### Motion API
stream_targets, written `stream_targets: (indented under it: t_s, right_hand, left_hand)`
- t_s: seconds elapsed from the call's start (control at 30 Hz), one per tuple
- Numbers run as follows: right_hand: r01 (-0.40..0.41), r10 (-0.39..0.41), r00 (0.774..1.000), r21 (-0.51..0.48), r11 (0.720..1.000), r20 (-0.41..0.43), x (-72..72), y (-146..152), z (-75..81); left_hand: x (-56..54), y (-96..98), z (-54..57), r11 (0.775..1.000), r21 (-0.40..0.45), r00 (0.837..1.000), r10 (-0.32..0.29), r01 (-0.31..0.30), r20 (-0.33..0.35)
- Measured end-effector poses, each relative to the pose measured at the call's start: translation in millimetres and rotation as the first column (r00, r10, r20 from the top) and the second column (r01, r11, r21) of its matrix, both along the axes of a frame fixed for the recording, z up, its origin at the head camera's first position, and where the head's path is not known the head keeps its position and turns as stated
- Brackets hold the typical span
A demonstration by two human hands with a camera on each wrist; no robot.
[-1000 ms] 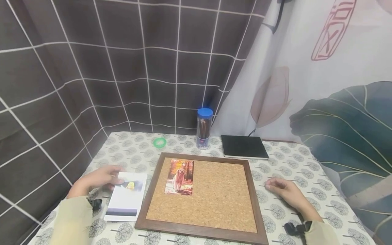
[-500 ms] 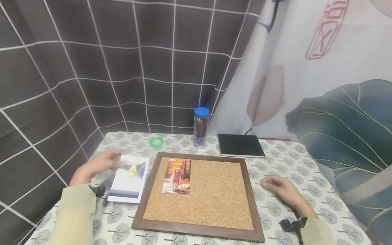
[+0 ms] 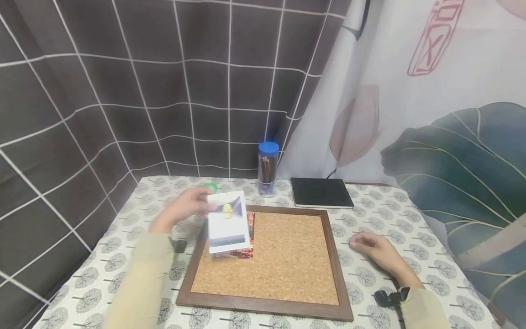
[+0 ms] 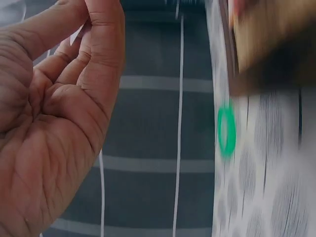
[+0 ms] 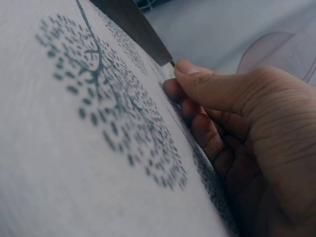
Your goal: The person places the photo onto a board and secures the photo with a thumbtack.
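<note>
My left hand (image 3: 185, 208) pinches a white-bordered photo card (image 3: 228, 228) by its upper left edge. The card, printed with a small yellow shape on a grey and white ground, is raised over the left part of a wood-framed cork board (image 3: 296, 260). Behind it, a photo of a golden dog (image 3: 250, 242) on the cork is mostly covered. In the left wrist view, thumb and fingertips meet at the top edge. My right hand (image 3: 378, 250) rests on the tablecloth to the right of the board, fingers loosely curled with nothing in them, as the right wrist view also shows.
A green ring-shaped roll (image 3: 211, 187) lies at the back left, partly behind the left hand. Behind the board stand a clear tube with a blue lid (image 3: 268, 169), holding thin sticks, and a black notebook (image 3: 321, 192). Dark grid curtain and pale curtain close off the back.
My left hand has lifted the photo card from the tablecloth left of the board and carried it rightward over the board, covering much of the dog photo. The right hand stays put.
</note>
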State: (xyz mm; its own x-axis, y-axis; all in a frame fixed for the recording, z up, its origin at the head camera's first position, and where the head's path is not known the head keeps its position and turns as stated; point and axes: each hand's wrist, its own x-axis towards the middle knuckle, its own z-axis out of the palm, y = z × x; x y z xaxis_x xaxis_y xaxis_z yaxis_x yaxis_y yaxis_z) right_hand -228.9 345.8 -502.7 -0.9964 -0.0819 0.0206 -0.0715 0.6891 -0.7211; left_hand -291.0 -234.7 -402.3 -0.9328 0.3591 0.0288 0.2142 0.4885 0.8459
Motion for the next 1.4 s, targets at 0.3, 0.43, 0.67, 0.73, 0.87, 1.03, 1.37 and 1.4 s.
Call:
stream_targets:
  t_s: [0.3, 0.43, 0.67, 0.73, 0.87, 1.03, 1.37, 1.4]
  right_hand:
    - [-0.009, 0.009, 1.0, 0.007, 1.0, -0.021, -5.9, -2.3, -0.4]
    - [-0.03, 0.031, 0.997, 0.011, 0.999, -0.068, -8.0, -4.7, -1.1]
    - [-0.037, 0.036, 0.997, 0.0, 0.999, -0.067, -9.0, -7.3, -1.5]
    - [-0.036, 0.036, 0.997, -0.003, 0.999, -0.064, -8.8, -7.1, -2.0]
    - [-0.03, 0.029, 0.998, -0.006, 1.0, -0.062, -7.6, -6.0, -2.6]
    - [-0.024, 0.023, 0.998, -0.01, 1.0, -0.055, -4.8, -5.0, -2.8]
    - [-0.002, 0.002, 0.999, 0.003, 1.0, -0.037, -1.5, -1.3, -1.7]
    - [0.0, 0.0, 1.0, 0.0, 1.0, -0.028, -1.3, -1.4, -1.4]
  left_hand:
    - [-12.8, 111.6, -16.3, 0.987, 0.03, 0.988, -0.155, 0.155, -0.004]
    - [-15.3, 142.9, -29.6, 0.976, -0.142, 0.974, -0.185, 0.167, -0.131]
    - [-13.7, 156.6, -42.5, 0.957, -0.276, 0.973, -0.141, 0.087, -0.181]
    - [-13.3, 156.7, -43.3, 0.952, -0.293, 0.973, -0.142, 0.084, -0.184]
    - [-13.3, 156.2, -44.2, 0.95, -0.298, 0.977, -0.144, 0.092, -0.158]
    - [-15.3, 155.4, -47.6, 0.932, -0.349, 0.975, -0.163, 0.101, -0.152]
    - [-19.9, 160.7, -53.6, 0.906, -0.404, 0.975, -0.191, 0.13, -0.114]
    - [-19.8, 160.8, -53.8, 0.909, -0.397, 0.977, -0.185, 0.128, -0.107]
